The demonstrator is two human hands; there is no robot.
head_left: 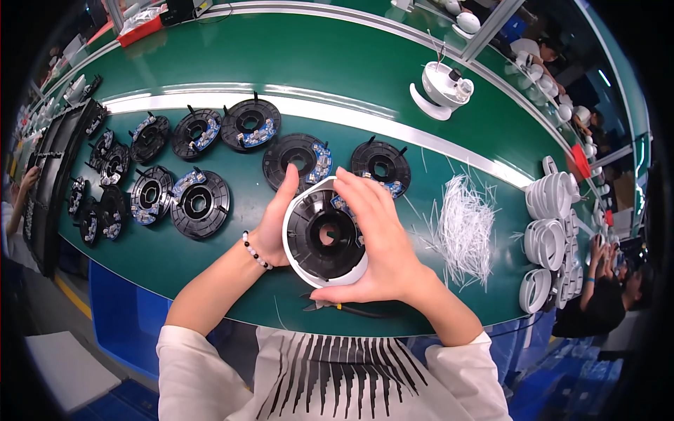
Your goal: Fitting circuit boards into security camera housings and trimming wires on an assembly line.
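Both my hands grip a white round housing [303, 272] with a black slotted disc [309, 242] sitting inside it. The disc has a round hole in its middle, and part of a blue circuit board shows at its upper right. My left hand [272, 221], a beaded bracelet on its wrist, presses against the left side with the thumb up. My right hand [385, 242] spans the right side, fingers over the top rim and thumb along the bottom edge. Partly under the right hand lie cutting pliers [351, 309] with dark handles. Just beyond is another black disc [284, 158] with a blue board.
Several more black discs [200, 203] cover the table's left part, beside a black crate [60, 182]. To the right lie a heap of white strips [467, 228] and stacked white rings [547, 196]. A white lamp-like assembly [446, 88] stands on the green belt [316, 52]. Other people work at the far right.
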